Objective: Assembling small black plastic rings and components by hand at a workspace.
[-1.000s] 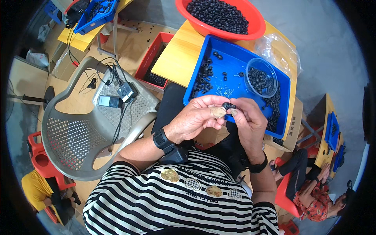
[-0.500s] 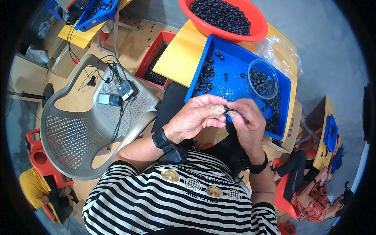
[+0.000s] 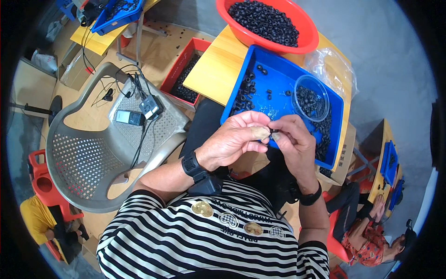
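Note:
My left hand (image 3: pixel 232 140) and my right hand (image 3: pixel 297 145) meet fingertip to fingertip over the near edge of a blue tray (image 3: pixel 274 95). Between them is a small black ring-like piece (image 3: pixel 273 131), pinched by both thumbs and forefingers and mostly covered. A beige wrap or cover sits on my left thumb. Loose black pieces (image 3: pixel 245 95) lie along the tray's left side, with more heaped at its right. A clear round tub (image 3: pixel 296 103) holding black pieces rests in the tray's right part.
A red basin (image 3: pixel 312 35) full of black pieces stands behind the tray on a yellow table (image 3: pixel 211 69). Left are a red crate (image 3: pixel 173 76) of pieces and a grey chair (image 3: pixel 88 156) bearing devices and cables. Other people sit at lower left and right.
The view has shifted slightly. Both hands stay together; the fingertips have turned a little around the black piece, which shows less now.

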{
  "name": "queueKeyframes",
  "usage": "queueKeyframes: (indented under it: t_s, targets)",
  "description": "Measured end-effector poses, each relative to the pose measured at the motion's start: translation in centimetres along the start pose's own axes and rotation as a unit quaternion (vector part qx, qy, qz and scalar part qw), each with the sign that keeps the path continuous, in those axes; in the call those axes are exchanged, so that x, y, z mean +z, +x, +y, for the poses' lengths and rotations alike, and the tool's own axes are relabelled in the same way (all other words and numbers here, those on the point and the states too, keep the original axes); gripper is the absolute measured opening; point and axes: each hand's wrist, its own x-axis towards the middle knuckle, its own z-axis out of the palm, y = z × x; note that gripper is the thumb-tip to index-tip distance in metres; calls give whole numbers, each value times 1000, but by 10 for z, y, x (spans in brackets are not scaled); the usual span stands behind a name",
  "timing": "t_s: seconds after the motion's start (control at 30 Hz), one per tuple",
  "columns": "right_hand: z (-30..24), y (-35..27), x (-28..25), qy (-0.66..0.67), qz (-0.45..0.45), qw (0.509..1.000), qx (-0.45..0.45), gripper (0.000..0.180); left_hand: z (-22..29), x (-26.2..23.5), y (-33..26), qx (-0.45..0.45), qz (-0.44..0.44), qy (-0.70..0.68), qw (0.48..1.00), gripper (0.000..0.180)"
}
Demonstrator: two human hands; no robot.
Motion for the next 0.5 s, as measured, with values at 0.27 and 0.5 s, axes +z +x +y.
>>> queueKeyframes:
  t_s: [0.27, 0.5]
  targets:
    - [3, 0, 7, -18, 1, 1000, -11, 22, -3, -1, 4, 18, -11, -15, 1000, 20]
    - [-4, -1, 19, -146, 104, 981, -70, 39, -2, -1, 6, 0, 2, -102, 995, 22]
